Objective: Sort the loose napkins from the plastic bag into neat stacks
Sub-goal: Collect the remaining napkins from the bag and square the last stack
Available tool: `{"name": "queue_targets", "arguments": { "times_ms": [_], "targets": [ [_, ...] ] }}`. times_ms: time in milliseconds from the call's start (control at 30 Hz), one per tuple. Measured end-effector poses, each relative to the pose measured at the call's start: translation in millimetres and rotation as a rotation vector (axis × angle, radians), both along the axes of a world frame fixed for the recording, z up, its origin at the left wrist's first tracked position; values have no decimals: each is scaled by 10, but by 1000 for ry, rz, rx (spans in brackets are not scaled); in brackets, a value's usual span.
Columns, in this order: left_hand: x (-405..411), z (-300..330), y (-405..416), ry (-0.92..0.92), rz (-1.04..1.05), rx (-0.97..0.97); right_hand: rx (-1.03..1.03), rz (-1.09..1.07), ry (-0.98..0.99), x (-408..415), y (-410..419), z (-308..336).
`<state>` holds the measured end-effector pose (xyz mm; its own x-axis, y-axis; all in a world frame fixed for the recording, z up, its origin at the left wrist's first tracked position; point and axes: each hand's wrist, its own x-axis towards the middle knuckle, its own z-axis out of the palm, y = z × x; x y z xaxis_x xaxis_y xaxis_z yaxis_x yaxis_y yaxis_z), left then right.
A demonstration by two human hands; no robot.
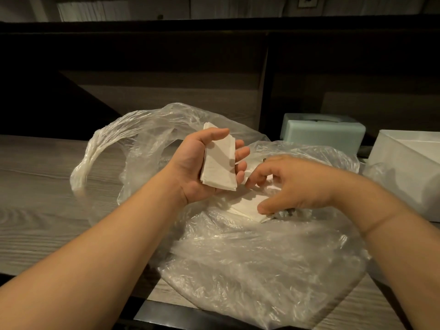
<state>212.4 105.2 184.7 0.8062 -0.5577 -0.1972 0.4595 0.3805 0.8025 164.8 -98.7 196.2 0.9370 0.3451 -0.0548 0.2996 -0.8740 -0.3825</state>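
Napkins (220, 163), a small squared stack, sit mid-frame in the left hand (204, 163), thumb and fingers curled round them. Right hand (290, 184), fingers bent, reaches for loose napkins (250, 206) in the plastic bag (250, 258) at ctr-right; grip not clear. Paper looks light, soft, easily creased; prob. best pinched by the edges.

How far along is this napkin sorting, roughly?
Early, it seems. Done: no finished stack shows on the wooden counter. In hand: the left hand holds a small stack of napkins; the right hand reaches for the loose napkins in the plastic bag. Left: those napkins, and setting stacks down.
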Motion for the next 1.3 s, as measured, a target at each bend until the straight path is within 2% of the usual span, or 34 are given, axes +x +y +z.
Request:
{"name": "queue_targets", "arguments": {
  "times_ms": [367,733,1167,1300],
  "targets": [
    [-37,23,-14,-9,16,8,-2,122,124,-57,32,29],
    [-34,26,-19,-12,27,21,95,85,86,-1,45,-47],
    [-16,9,-14,-15,21,29,117,59,72,-7,78,-62],
    [4,-3,-8,-8,24,19,194,35,-52,-14,93,-59]
  ]
}}
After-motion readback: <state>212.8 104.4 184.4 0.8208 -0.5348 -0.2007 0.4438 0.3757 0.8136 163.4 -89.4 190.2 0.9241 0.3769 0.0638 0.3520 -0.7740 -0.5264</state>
